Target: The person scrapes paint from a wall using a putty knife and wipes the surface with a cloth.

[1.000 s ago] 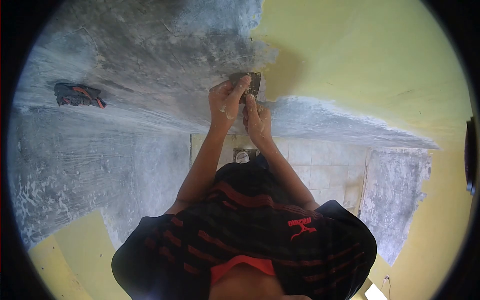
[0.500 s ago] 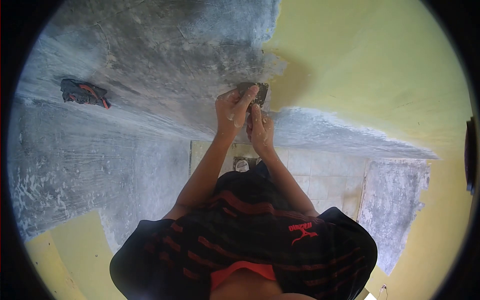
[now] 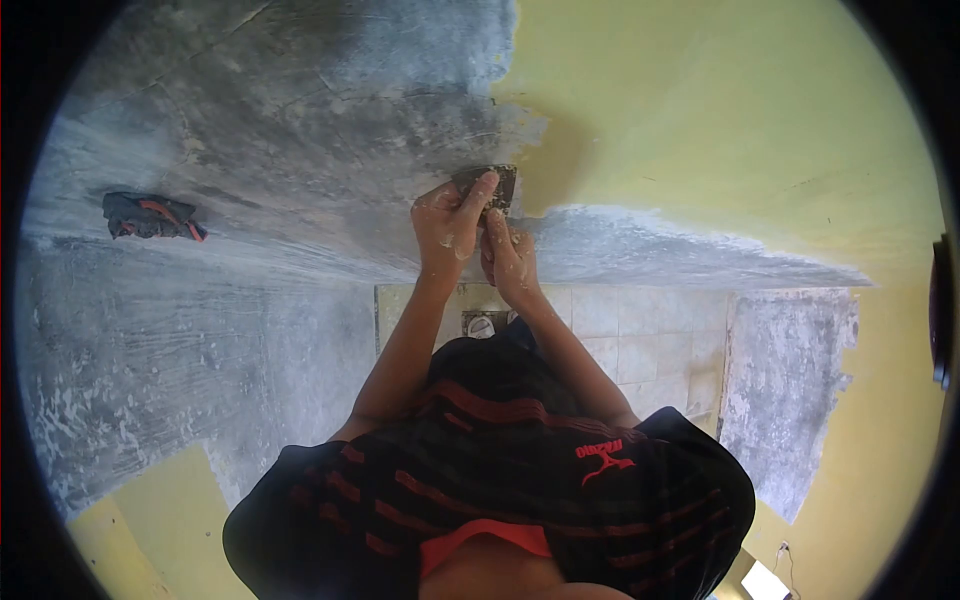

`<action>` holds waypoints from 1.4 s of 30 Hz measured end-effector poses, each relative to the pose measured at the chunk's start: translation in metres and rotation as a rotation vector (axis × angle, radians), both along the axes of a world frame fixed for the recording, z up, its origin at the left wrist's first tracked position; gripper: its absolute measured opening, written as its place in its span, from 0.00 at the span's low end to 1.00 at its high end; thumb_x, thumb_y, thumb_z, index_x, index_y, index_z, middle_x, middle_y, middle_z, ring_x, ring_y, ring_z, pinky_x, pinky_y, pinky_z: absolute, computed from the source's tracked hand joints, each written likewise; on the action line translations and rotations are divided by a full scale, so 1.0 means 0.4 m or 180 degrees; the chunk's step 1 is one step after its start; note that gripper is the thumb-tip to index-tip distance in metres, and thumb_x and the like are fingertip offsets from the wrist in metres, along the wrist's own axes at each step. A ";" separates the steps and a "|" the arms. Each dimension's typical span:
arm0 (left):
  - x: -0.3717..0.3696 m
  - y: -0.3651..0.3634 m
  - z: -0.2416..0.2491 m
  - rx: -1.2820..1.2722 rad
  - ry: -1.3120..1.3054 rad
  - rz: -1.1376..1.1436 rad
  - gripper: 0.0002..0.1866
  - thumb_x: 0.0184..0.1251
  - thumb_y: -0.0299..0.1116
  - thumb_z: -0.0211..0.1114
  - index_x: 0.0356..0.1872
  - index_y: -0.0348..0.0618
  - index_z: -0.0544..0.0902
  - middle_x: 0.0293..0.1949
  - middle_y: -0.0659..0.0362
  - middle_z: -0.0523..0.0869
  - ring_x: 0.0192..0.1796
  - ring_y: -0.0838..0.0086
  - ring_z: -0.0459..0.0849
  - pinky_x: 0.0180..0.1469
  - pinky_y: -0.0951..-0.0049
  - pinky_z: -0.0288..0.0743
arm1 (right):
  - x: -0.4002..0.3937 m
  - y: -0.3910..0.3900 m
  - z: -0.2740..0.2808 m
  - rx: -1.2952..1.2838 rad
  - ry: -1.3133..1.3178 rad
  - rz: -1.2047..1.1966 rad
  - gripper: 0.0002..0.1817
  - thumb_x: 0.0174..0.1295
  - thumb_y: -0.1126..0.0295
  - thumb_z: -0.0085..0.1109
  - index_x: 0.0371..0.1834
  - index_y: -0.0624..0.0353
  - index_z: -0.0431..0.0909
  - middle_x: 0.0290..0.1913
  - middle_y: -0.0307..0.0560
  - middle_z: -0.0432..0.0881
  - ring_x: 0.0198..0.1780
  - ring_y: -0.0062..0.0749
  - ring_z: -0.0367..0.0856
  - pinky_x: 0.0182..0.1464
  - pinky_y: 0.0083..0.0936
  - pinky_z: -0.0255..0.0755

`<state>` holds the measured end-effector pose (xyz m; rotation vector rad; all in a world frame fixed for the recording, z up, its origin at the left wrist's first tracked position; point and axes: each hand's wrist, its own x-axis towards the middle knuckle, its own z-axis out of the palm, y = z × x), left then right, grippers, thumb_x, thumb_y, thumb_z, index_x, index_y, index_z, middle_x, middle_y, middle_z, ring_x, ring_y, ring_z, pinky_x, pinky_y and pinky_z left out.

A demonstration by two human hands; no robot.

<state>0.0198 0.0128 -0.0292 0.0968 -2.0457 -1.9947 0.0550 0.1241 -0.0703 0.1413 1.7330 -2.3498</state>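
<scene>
A small dark flat scraper-like piece, flecked with pale bits, rests against the wall where grey bare plaster meets yellow paint. My left hand grips it from the left, thumb pressed along its face. Just below and to the right, my right hand is closed on its lower part, thumb pointing up. Pale flakes stick to the skin of both hands. The fingers behind the piece are hidden.
A crumpled dark cloth with red-orange trim is at the left on the grey surface. Pale floor tiles show beyond my arms. A dark object is at the right edge, and a white item lies at the lower right.
Both hands and the dark piece appear slightly further left in view. The cloth and wall edges have also shifted left, the cloth a little lower, as the view moved.
</scene>
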 end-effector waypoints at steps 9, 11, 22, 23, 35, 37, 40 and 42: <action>-0.019 0.012 0.068 0.0361 0.0085 0.0180 0.20 0.71 0.35 0.80 0.22 0.34 0.85 0.19 0.70 0.77 0.26 0.86 0.66 0.27 0.73 0.60 | -0.018 0.002 0.081 0.0006 0.0074 0.0013 0.31 0.85 0.43 0.49 0.22 0.49 0.68 0.17 0.29 0.65 0.16 0.15 0.62 0.17 0.21 0.52; -0.013 0.010 0.055 0.0506 0.0065 0.0146 0.20 0.71 0.36 0.80 0.21 0.34 0.85 0.19 0.71 0.76 0.26 0.86 0.66 0.26 0.73 0.59 | -0.011 -0.003 0.068 -0.0046 0.0108 -0.0038 0.31 0.85 0.43 0.49 0.23 0.49 0.69 0.18 0.29 0.65 0.16 0.15 0.62 0.18 0.21 0.52; -0.035 0.014 0.014 0.0251 0.0087 0.0242 0.22 0.70 0.34 0.80 0.19 0.34 0.82 0.18 0.68 0.76 0.26 0.86 0.66 0.26 0.74 0.60 | -0.014 0.018 0.066 0.0055 -0.0031 0.0022 0.30 0.84 0.42 0.51 0.24 0.49 0.69 0.18 0.28 0.65 0.16 0.14 0.61 0.17 0.21 0.53; -0.032 0.014 0.019 0.0253 0.0074 0.0248 0.22 0.70 0.34 0.80 0.19 0.34 0.82 0.18 0.68 0.76 0.26 0.86 0.66 0.26 0.74 0.60 | -0.015 0.018 0.082 0.0057 -0.0044 0.0028 0.30 0.84 0.42 0.51 0.24 0.49 0.69 0.18 0.28 0.65 0.16 0.14 0.61 0.17 0.21 0.53; -0.004 0.050 0.019 0.0649 -0.0027 0.0182 0.15 0.72 0.32 0.78 0.27 0.33 0.88 0.23 0.70 0.82 0.28 0.87 0.70 0.29 0.75 0.64 | -0.002 0.039 0.011 0.0278 0.0099 -0.0016 0.33 0.84 0.41 0.50 0.20 0.49 0.67 0.15 0.29 0.64 0.14 0.15 0.60 0.16 0.21 0.51; -0.017 0.031 0.011 0.0322 -0.0032 0.0132 0.11 0.72 0.31 0.78 0.32 0.32 0.91 0.26 0.68 0.86 0.30 0.87 0.73 0.31 0.77 0.67 | -0.001 0.036 0.035 0.0135 -0.0043 0.0066 0.34 0.84 0.41 0.49 0.19 0.49 0.67 0.15 0.29 0.64 0.14 0.16 0.60 0.16 0.22 0.51; 0.004 0.039 0.065 0.0086 0.0086 0.0239 0.12 0.71 0.31 0.78 0.31 0.32 0.91 0.25 0.68 0.86 0.30 0.87 0.74 0.32 0.77 0.68 | 0.006 0.037 0.062 -0.0079 -0.0116 0.0137 0.33 0.82 0.42 0.54 0.20 0.50 0.69 0.17 0.30 0.68 0.18 0.15 0.64 0.20 0.22 0.55; 0.000 0.040 0.065 0.0182 0.0114 0.0204 0.12 0.72 0.31 0.78 0.31 0.32 0.91 0.25 0.67 0.86 0.30 0.86 0.74 0.32 0.77 0.68 | 0.003 0.026 0.062 -0.0006 -0.0042 0.0042 0.32 0.83 0.43 0.54 0.20 0.50 0.70 0.18 0.29 0.68 0.18 0.15 0.64 0.20 0.21 0.55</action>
